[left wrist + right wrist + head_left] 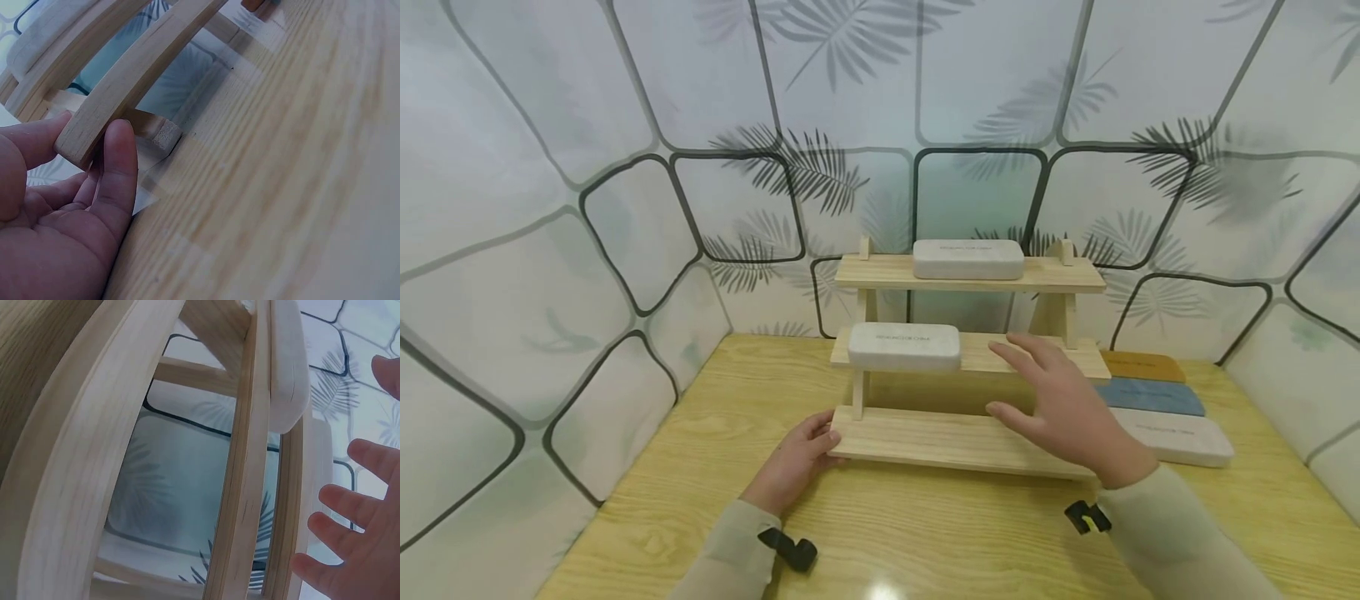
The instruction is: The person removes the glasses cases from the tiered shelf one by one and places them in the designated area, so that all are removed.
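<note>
The three-step wooden rack [970, 442] was pale yellow-brown. Two speckled light grey cases [967, 259] lay on it. Beside it lay a mustard yellow case [1142, 366], a blue case [1152, 397] and a whitish-grey case [1183, 437]. The white wall sheet [587, 167] had black curvy lines and grey leaf prints.

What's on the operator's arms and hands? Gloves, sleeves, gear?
No gloves: left hand and right hand are bare. Both arms wear light beige long sleeves. A small black device sits at each wrist; the right one shows a yellow mark.
</note>
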Demonstrator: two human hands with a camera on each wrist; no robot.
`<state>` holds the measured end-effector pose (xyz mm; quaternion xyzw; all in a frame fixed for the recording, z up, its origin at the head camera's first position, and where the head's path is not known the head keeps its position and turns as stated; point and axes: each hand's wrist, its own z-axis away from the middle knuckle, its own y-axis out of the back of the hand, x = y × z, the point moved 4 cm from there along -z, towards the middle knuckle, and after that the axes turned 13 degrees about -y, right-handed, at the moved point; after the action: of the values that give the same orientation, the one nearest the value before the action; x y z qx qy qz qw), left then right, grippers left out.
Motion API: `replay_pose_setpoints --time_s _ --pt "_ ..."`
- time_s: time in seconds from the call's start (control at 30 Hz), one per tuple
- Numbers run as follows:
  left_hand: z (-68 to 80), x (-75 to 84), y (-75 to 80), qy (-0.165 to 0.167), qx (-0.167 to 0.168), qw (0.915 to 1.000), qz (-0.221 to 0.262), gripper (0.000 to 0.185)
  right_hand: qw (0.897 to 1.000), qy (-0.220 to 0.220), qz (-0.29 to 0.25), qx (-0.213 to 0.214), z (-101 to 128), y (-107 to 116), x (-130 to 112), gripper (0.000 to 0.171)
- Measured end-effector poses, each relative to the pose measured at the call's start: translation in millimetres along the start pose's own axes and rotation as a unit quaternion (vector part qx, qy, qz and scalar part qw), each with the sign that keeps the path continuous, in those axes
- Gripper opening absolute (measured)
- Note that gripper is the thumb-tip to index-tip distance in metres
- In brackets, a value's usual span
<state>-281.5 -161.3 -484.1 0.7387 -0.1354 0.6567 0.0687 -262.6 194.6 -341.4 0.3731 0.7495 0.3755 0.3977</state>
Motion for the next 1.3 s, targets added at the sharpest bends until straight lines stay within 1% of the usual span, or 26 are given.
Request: replay_pose_setpoints --time_s 0.3,0.67,0.87,0.97,1.13,1.3 --pt "-0.2 0.2 -0.4 -0.004 0.000 1.0000 0.002 0.059 0.999 -0.010 -0.017 -0.032 -16.4 -12.2 -13.0 0.080" --pt "-0.7 -0.7 0.5 0.001 0.003 0.9999 0.012 0.059 0.998 -0.015 -0.033 -0.045 -34.3 -25.4 -25.1 0.081" --pt "-0.4 -0.6 0.1 0.000 -0.002 0.9999 0.011 0.060 0.999 -0.009 -0.022 -0.041 -47.2 -34.8 -34.5 0.080" --pt "-0.3 -0.6 0.3 0.000 0.001 0.9999 0.011 0.060 0.998 -0.010 -0.019 -0.050 -53.8 -40.1 -38.6 0.081" --pt "-0.7 -0.9 0.2 0.000 0.006 0.9999 0.011 0.058 0.997 -0.026 -0.005 -0.073 -61.3 -48.5 -40.4 0.083" --pt "-0.6 -1.2 0.2 0.000 0.009 0.9999 0.007 0.058 0.996 -0.037 0.003 -0.081 -69.1 -55.2 -43.7 0.084"
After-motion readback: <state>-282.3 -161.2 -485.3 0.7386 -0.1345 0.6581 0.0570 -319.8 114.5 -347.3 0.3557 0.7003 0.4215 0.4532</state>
